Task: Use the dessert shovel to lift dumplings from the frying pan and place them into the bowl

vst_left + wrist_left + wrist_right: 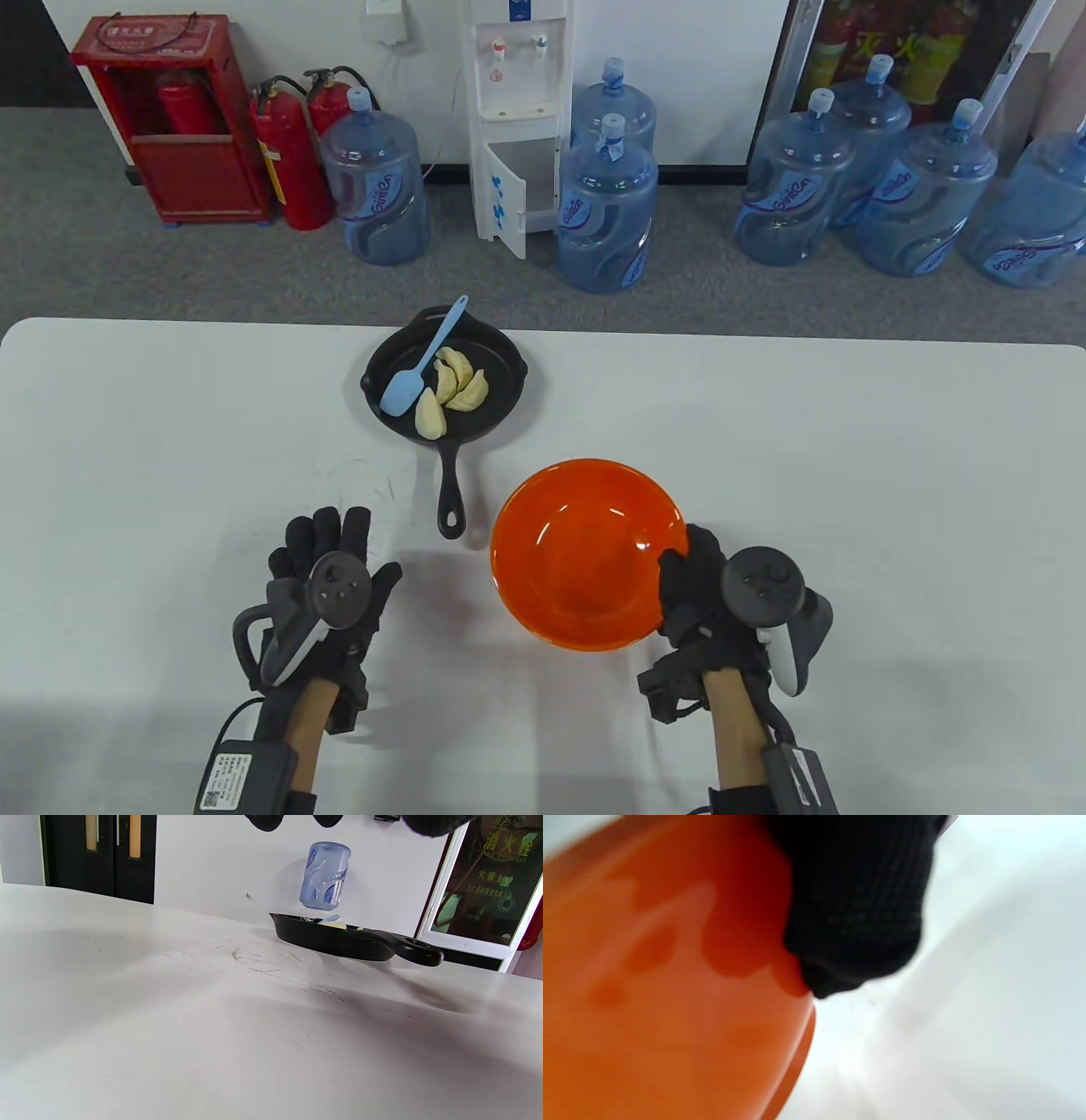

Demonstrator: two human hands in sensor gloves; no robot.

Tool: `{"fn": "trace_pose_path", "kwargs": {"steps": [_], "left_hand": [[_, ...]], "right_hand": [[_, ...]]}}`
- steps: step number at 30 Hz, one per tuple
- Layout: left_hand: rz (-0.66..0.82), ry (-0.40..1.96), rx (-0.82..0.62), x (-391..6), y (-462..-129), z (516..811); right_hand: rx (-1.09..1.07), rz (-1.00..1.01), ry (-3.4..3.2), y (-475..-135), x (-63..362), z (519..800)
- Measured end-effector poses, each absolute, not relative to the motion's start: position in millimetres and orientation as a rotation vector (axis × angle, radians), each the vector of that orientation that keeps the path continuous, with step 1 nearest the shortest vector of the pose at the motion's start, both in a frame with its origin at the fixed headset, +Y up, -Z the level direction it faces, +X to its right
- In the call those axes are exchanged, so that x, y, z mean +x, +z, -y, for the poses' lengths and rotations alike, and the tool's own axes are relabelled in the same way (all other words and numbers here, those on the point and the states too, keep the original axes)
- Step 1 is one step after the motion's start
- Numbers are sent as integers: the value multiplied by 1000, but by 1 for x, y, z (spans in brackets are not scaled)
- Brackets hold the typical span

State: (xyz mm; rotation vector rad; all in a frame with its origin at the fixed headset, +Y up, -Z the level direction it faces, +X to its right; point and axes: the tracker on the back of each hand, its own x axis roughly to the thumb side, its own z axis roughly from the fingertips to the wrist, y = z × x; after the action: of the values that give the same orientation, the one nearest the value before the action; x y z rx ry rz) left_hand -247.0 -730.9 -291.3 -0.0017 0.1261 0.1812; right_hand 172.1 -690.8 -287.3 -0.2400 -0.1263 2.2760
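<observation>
1. Three dumplings (450,390) lie in the black frying pan (501,361), which sits at 12 o'clock on the white table (127,441), its handle pointing toward 6 o'clock
2. One blue dessert shovel (422,368) rests in the pan, blade just beside the dumplings, handle leaning over the rim toward 1 o'clock
3. An orange bowl (585,552) sits toward 5 o'clock from the pan, apart from it, with nothing inside
4. Right hand (700,586) grips the bowl's rim at its 3 o'clock edge, thumb over the lip; the right wrist view shows a gloved finger (857,908) pressed against the orange wall
5. Left hand (327,564) lies at 7 o'clock from the pan, fingers straight and spread toward 12 o'clock, holding nothing
6. Several blue water jugs (607,208) stand on the floor beyond the table
</observation>
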Motion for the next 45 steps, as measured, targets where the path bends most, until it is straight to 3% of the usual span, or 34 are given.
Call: {"fn": "trace_pose_path", "kwargs": {"steps": [12,24,31,45], "left_hand": [[-121,165,-17,-246,-293,730],[-135,137,-35,-249,-296,733],[-135,130,-28,-249,-297,733],[-148,116,-54,-251,-298,736]], "right_hand": [[-470,146,2287,-325,240,676],[-714,138,2190,-339,302,714],[-779,112,2160,-340,313,737],[-795,85,2089,-338,326,758]]}}
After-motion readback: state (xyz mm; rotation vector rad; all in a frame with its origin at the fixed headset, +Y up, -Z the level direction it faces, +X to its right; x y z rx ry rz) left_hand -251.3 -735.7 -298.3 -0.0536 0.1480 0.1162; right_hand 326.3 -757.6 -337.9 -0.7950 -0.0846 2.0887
